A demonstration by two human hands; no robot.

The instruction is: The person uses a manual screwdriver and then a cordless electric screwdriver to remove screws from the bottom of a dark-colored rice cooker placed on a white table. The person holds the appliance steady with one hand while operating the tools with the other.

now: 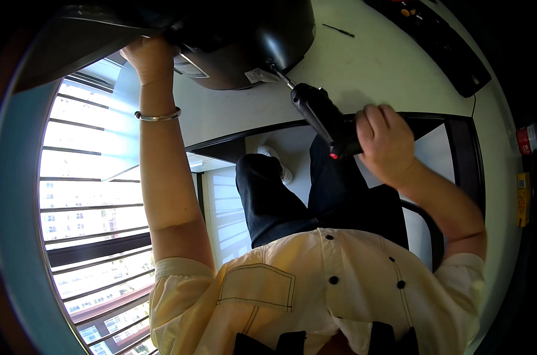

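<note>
A person drives an electric screwdriver into the underside of a black appliance.

Head view: the left hand (152, 57) presses on the rim of the black round appliance (251, 41), which lies tilted on the white table (375, 65); whether its fingers are curled cannot be told. The right hand (384, 145) has its fingers clenched around the black electric screwdriver (322, 115), whose bit touches the appliance base beside a white label (258, 75). A silver bracelet (158, 116) sits on the left wrist.

One view only: your head camera, looking steeply down your own torso. Close range; forearms enter from below. Fisheye bends the edges.
</note>
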